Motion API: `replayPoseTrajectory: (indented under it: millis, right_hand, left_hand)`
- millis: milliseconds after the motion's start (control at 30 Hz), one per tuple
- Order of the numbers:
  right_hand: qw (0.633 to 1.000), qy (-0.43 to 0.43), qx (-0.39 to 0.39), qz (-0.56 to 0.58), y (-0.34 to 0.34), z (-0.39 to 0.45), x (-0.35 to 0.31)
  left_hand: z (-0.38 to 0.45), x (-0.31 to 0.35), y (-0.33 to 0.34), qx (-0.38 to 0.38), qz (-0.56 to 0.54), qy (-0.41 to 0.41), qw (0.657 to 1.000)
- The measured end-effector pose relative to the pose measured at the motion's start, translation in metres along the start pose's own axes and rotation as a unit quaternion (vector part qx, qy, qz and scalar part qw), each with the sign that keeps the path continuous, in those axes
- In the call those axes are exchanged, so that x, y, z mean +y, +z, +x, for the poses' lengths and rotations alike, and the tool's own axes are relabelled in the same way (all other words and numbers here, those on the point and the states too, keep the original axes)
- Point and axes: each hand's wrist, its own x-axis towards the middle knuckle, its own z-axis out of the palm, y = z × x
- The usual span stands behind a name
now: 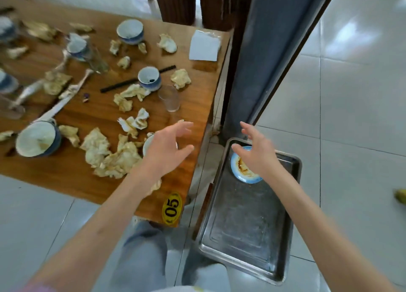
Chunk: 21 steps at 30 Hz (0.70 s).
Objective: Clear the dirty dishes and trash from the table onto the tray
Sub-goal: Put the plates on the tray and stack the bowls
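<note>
Left hand [167, 146] poised over the near right part of the tabletop [193, 87], fingers [185, 128] spread and gently curved, holding nothing; directly beneath the palm, a small white bowl [146, 145], mostly hidden, only its left rim showing beside the wrist; so nearest dirty dish lies straight below those fingers, probably a short drop away. Right hand [256, 153] likewise spread and empty, hovering above a saucer [243, 173] already lying at the far end of the metal tray [248, 243]; tray set beside the table's right edge, lower than the tabletop, long axis running away from the body; most of its floor bare. Crumpled napkins [109, 157] heaped just left of the hidden bowl, stained yellowish, soft and loose, likely to scatter if scooped carelessly. Farther off: clear glass [169, 98] upright near the right edge; blue-and-white cup [149, 78] just beyond it, touching or lying over a dark chopstick [136, 79] angled across the wood; larger bowl [37, 139] with a spoon at the left edge; another bowl [130, 31] toward the far side. Left hand plainly nearer to everything on the tabletop, right hand nearer the tray; sensible next step, by judgement, a downward close on the bowl, then a carry rightward and down.
</note>
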Motion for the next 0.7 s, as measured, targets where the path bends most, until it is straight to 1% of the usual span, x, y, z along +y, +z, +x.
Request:
replayPoseTrajectory:
  millis: [100,233,300,367,433,533,600,633,700]
  right_hand:
    - [1.000,0.001,-0.024,0.002,0.020,-0.009,-0.024]
    - [0.999,0.009,-0.040,-0.022,0.053,-0.018,-0.056]
    - [0.998,0.019,-0.050,-0.036,0.071,-0.018,-0.070]
    - [0.995,0.039,-0.066,-0.065,0.088,-0.017,-0.082]
    - [0.991,0.061,-0.080,-0.090,0.107,-0.016,-0.090]
    - [0.983,0.094,-0.095,-0.127,0.137,-0.015,-0.102]
    - [0.983,0.094,-0.080,-0.134,0.151,-0.013,-0.108]
    - [0.985,0.082,-0.072,-0.131,0.153,-0.012,-0.108]
    - [0.989,0.088,-0.046,-0.113,0.160,-0.010,-0.111]
  left_hand:
    - [-0.015,-0.036,-0.036,0.007,0.002,-0.029,1.000]
    - [-0.026,-0.092,-0.078,0.014,0.000,-0.069,0.997]
    - [-0.023,-0.118,-0.094,-0.004,0.011,-0.088,0.996]
    - [-0.015,-0.139,-0.105,-0.038,0.027,-0.088,0.995]
    - [-0.004,-0.151,-0.108,-0.079,0.074,-0.060,0.992]
    - [0.014,-0.161,-0.102,-0.156,0.147,-0.002,0.977]
    - [0.022,-0.162,-0.093,-0.195,0.182,0.044,0.963]
    - [0.026,-0.160,-0.086,-0.203,0.195,0.062,0.958]
    - [0.029,-0.163,-0.076,-0.214,0.212,0.098,0.949]
